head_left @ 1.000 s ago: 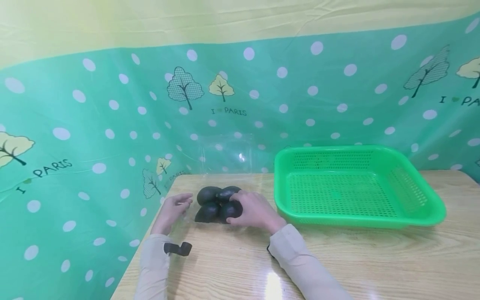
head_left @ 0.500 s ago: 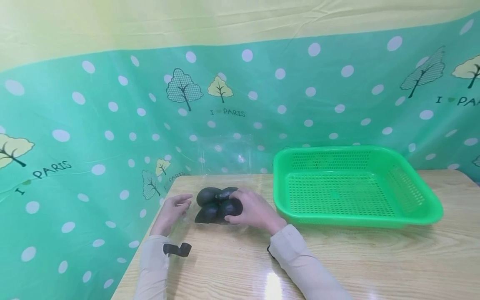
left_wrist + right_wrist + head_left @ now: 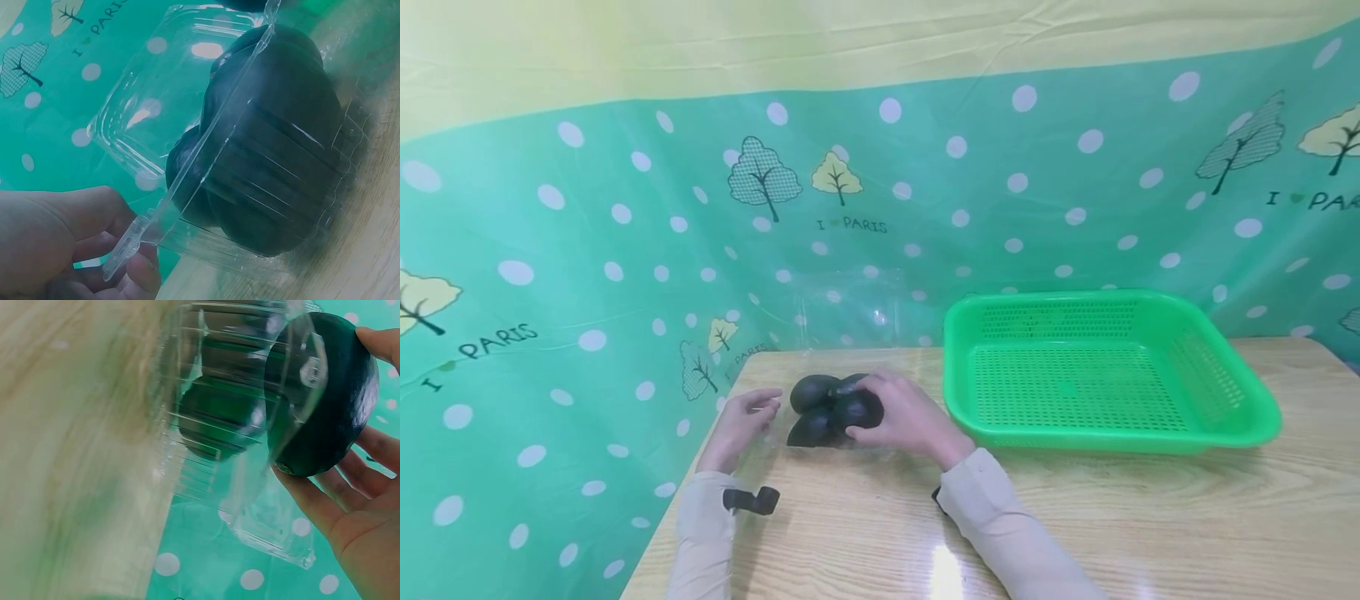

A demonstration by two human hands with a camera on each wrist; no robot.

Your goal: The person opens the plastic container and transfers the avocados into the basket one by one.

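Observation:
A clear plastic clamshell box (image 3: 775, 437) (image 3: 187, 112) (image 3: 250, 487) stands open on the wooden table (image 3: 1075, 517), with several dark green avocados (image 3: 814, 392) (image 3: 275, 162) in it. My right hand (image 3: 904, 419) (image 3: 350, 506) grips one avocado (image 3: 857, 410) (image 3: 325, 394) at the box's right side, lifted partly over its rim. My left hand (image 3: 741, 421) (image 3: 69, 244) pinches the box's left rim between thumb and fingers. The box's lid (image 3: 850, 308) stands up behind the fruit.
A green perforated plastic basket (image 3: 1247, 400) sits to the right of the box, with nothing in it. A teal polka-dot cloth (image 3: 625, 250) hangs behind and to the left of the table. The table's left edge is close to my left hand.
My right hand has raised its avocado slightly up and left out of the box. The left hand has stayed on the rim.

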